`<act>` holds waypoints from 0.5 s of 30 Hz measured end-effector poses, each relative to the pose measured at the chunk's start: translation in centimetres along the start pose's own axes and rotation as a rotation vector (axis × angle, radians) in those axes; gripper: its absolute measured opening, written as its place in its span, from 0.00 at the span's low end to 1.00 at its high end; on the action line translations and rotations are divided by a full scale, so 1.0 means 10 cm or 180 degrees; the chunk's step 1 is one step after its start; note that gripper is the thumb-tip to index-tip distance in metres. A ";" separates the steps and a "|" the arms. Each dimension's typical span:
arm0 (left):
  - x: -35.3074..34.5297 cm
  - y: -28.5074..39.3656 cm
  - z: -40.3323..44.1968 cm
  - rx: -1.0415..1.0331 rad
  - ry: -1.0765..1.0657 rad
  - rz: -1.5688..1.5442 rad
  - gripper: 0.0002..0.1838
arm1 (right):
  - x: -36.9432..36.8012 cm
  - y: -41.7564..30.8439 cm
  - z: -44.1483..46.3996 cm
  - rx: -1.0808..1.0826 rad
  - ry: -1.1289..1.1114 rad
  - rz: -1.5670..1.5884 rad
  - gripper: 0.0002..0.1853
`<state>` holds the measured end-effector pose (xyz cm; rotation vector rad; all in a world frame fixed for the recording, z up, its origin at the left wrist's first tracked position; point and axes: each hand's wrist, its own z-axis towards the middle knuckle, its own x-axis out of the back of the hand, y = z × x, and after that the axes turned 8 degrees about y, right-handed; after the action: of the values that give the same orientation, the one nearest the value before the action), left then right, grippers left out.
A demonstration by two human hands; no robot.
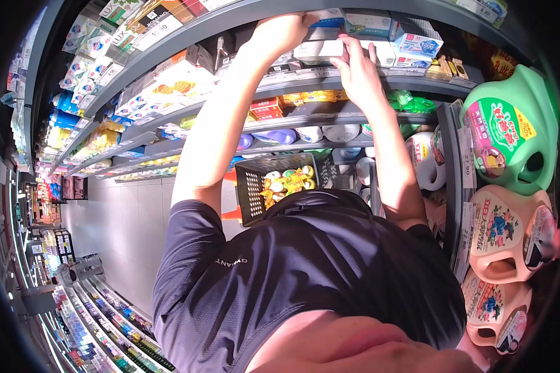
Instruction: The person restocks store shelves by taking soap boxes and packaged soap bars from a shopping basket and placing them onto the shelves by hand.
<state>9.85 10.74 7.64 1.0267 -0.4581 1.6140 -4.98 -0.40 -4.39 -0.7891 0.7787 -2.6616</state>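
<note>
My left hand (285,31) reaches under the upper shelf edge, its fingers curled at the left end of a blue-and-white box (328,22); part of the hand is hidden by the shelf. On the same shelf, my right hand (358,69) has its fingers stretched out and touches a white box (320,48) in front of the blue one. Another white-and-blue box (367,25) sits just behind my right fingertips. More small boxes (419,43) are stacked to the right of that hand.
Below the shelf stands a black crate (250,198) with yellow packs (290,181) in it. Large green (544,102) and peach-coloured (479,252) detergent jugs line the right side. Packed shelves curve away at left beside a grey floor aisle (127,217).
</note>
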 end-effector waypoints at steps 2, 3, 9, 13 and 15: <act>-0.08 -0.04 0.01 -0.0057 -0.0019 0.0132 0.21 | 0.01 -0.01 0.02 -0.0160 -0.0197 -0.0156 0.19; -0.12 -0.06 0.02 -0.0087 -0.0026 0.0199 0.22 | 0.02 -0.01 0.04 -0.0236 -0.0294 -0.0234 0.19; -0.19 -0.10 0.05 -0.0536 0.0006 0.0043 0.25 | -0.03 0.06 0.02 0.0280 0.0293 -0.1101 0.22; -0.23 -0.09 0.07 -0.0745 0.0188 0.0322 0.24 | -0.01 0.06 0.04 -0.0048 -0.0060 -0.1079 0.22; -0.19 -0.04 0.06 -0.0624 0.0238 0.0297 0.24 | -0.04 0.08 0.03 -0.0030 0.0085 -0.1202 0.22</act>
<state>10.44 9.25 6.38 0.8054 -0.6081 1.6480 -4.42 -1.02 -4.84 -0.9909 0.7079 -3.0046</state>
